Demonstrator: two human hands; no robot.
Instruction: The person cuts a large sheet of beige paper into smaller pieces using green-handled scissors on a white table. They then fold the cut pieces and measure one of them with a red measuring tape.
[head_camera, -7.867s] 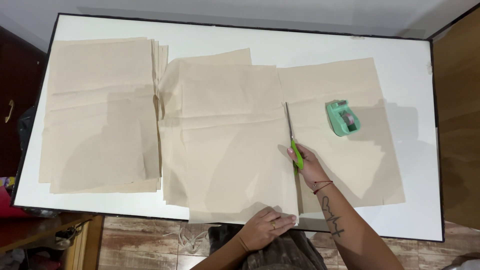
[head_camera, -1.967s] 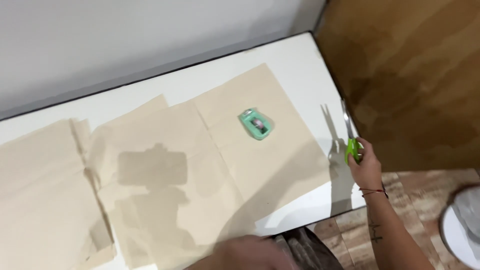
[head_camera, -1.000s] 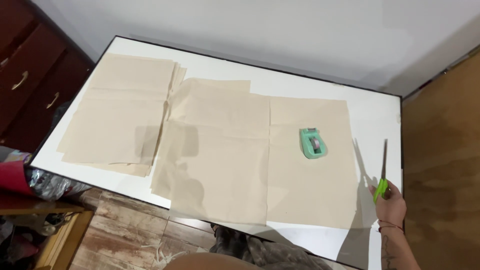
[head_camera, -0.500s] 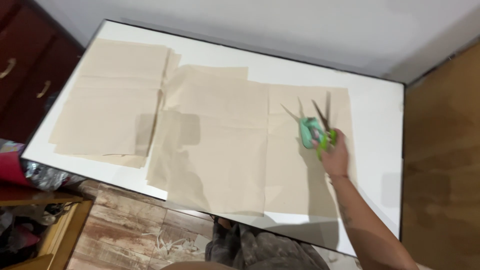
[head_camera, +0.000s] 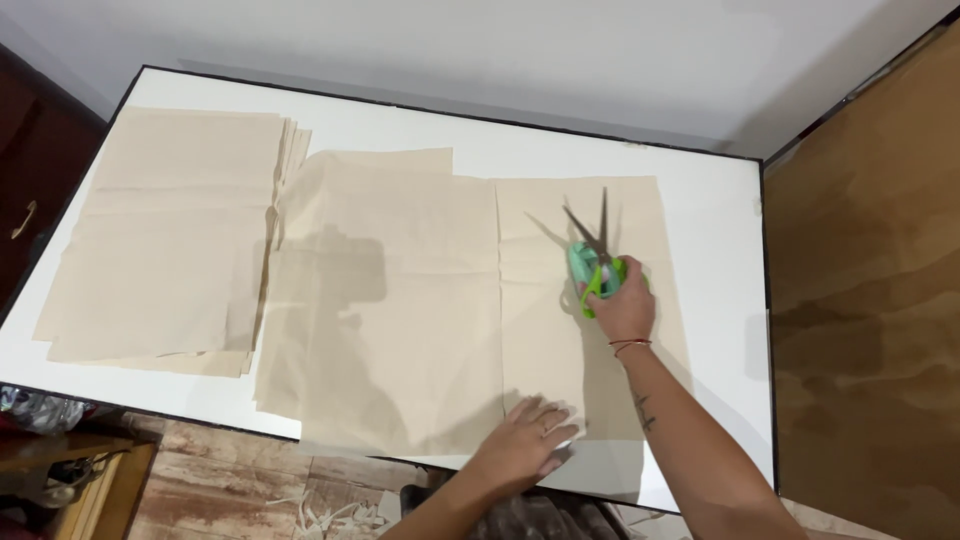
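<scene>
My right hand (head_camera: 624, 305) grips green-handled scissors (head_camera: 596, 255) with the blades spread apart, held over the right-hand beige fabric piece (head_camera: 560, 330). Under the scissors lies a small teal object (head_camera: 579, 263), mostly hidden by the handles. My left hand (head_camera: 527, 440) rests flat, fingers spread, on the near edge of that fabric piece, close to the table's front edge. A larger beige fabric piece (head_camera: 385, 300) lies in the middle, beside the right one.
A stack of several beige fabric sheets (head_camera: 170, 235) covers the left part of the white table (head_camera: 715, 240). A brown wooden surface (head_camera: 865, 290) stands at the right. Dark wooden furniture (head_camera: 25, 200) is at the left, and the tiled floor holds fabric scraps (head_camera: 320, 515).
My right hand carried the scissors from the table's right edge to over the teal object on the right fabric piece. My left hand has come to rest on the fabric's near edge.
</scene>
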